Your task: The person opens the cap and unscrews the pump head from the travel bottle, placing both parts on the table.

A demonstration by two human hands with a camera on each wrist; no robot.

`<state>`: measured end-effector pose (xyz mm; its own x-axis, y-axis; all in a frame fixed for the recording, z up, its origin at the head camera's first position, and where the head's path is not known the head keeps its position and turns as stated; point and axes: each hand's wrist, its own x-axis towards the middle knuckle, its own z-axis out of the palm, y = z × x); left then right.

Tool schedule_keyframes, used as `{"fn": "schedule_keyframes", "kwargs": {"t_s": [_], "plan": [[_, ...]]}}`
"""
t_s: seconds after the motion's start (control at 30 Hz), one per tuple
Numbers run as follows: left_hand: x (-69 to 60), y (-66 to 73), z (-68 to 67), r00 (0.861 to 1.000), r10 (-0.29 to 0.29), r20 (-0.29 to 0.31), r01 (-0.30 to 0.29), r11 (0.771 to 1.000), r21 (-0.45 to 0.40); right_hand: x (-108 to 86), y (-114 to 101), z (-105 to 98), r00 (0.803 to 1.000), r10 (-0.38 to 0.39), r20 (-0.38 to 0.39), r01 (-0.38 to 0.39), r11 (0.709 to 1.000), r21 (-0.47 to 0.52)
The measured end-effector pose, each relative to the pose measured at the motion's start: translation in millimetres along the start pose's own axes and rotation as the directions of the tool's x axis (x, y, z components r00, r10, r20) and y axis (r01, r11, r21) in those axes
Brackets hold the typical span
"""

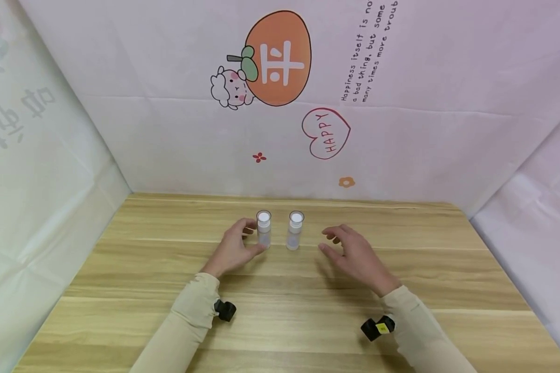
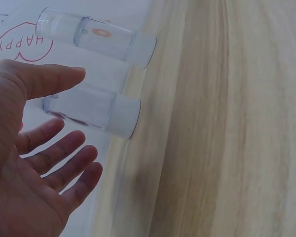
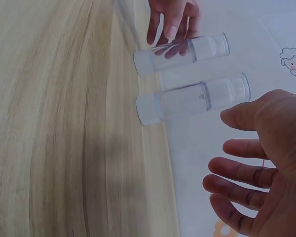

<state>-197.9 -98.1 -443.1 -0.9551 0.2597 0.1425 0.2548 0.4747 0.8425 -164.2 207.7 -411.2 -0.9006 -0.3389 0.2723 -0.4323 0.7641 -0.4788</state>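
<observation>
Bottle one [image 1: 264,238] is our marker, upright on the single wooden table [image 1: 284,305], and bottle two [image 1: 293,238] stands upright just to its right with a gap between: two in all, both clear-walled with white parts.

And look at the left hand [image 1: 235,248], right at bottle one! Fingers on its far left, thumb by its near side, grip spread wide around it; whether skin meets plastic, I cannot tell. Over to the right hand [image 1: 354,254], right of bottle one and beyond bottle two, thumb and fingers well parted, palm turned inward, a wide grip around nothing but air. Two hands, two bottles!

Two cream sleeves [image 1: 186,321] run in, one nearer the person to the left of bottle one, one to its right. Two black wrist devices [image 1: 225,310] sit nearer the person than bottle one, the right-hand one wearing one yellow tag [image 1: 382,328].

Behind bottle one rises the white backdrop [image 1: 191,155]: one red flower [image 1: 259,157] above it, one orange flower [image 1: 347,182] and one red heart [image 1: 326,133] up to its right, one sheep [image 1: 233,88] and one orange fruit [image 1: 298,52] higher up.
</observation>
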Motion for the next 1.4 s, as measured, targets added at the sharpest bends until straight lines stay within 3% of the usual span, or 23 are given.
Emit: {"fn": "schedule_keyframes", "kwargs": {"t_s": [0.67, 1.1, 1.4], "plan": [[8.8, -5.5, 16.6, 0.995, -0.075, -0.067, 0.066, 0.99, -0.126, 0.4, -15.0, 5.1, 0.999, -0.028, 0.022, 0.027, 0.999, 0.024], [7.9, -1.5, 18.4, 0.992, -0.065, -0.105, 0.052, 0.991, -0.127, -0.1, -24.0, 1.9, 0.999, -0.035, 0.039, 0.033, 0.999, 0.041], [3.7, 9.9, 15.8, 0.994, -0.008, -0.113, 0.0, 0.998, -0.07, -0.1, -30.2, -0.9, 0.998, -0.056, 0.028, 0.054, 0.997, 0.059]]}}
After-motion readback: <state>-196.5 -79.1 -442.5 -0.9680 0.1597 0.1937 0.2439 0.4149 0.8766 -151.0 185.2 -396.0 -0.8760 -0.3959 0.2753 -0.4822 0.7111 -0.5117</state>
